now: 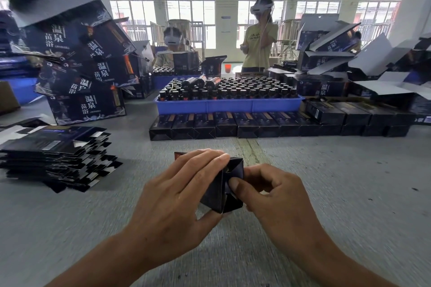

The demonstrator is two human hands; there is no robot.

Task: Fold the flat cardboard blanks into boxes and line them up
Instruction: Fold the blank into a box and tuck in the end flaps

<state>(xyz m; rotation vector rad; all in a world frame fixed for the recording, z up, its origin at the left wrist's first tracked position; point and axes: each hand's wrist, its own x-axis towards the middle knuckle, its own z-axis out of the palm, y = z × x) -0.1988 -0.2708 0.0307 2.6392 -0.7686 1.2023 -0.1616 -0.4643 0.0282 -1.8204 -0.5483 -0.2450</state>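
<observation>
A small dark cardboard box (218, 193) sits between my hands at the centre of the grey table, its end flaps facing me. My left hand (177, 191) wraps around its left side, fingers over the top and thumb under the bottom corner. My right hand (275, 191) pinches an end flap with thumb and curled fingers. A stack of flat dark blanks (53, 156) lies to the left. A row of folded boxes (233, 124) stands side by side across the table further back.
Behind the row stands a blue tray (228, 105) full of dark bottles. Large printed cartons (81, 72) are piled at the back left, opened cartons (349, 63) at the back right. Two people wearing headsets (261, 35) are across the table.
</observation>
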